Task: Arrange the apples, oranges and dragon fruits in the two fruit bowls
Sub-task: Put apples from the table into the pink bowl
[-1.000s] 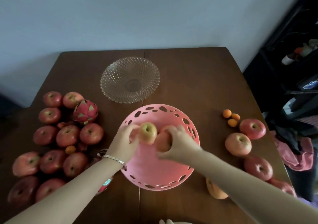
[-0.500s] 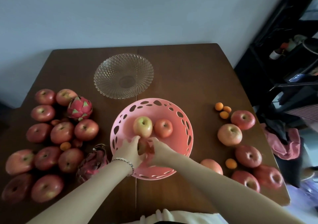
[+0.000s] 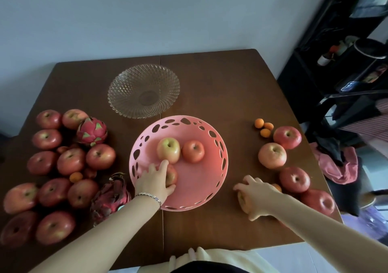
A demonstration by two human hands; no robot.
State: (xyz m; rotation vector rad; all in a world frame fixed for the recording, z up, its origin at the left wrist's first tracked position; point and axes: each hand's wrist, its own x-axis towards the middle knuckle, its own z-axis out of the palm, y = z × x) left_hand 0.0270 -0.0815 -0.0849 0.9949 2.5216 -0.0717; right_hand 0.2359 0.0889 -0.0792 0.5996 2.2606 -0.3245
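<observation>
Pink perforated plastic bowl (image 3: 218, 146): three apples inside, one under the left hand (image 3: 154, 183), which cups that red apple (image 3: 171, 175).
Right hand (image 3: 257, 196): closed around a yellowish apple (image 3: 243, 202) on the brown wooden table (image 3: 220, 88).
Clear cut-glass bowl (image 3: 126, 83): empty.
Left to do (most of it): loose apples, small oranges (image 3: 259, 123), pink dragon fruits (image 3: 91, 131).

Your left hand (image 3: 154, 183) reaches forward from lower left, palm down, fingers curled round apple (image 3: 171, 175) in pink bowl (image 3: 212, 188), bracelet (image 3: 149, 196) on wrist. Your right hand (image 3: 257, 195) reaches from lower right, palm down, fingers spread and cupped over yellowish apple (image 3: 243, 202) on table (image 3: 220, 83). Both forearms bare, angled inward.
</observation>
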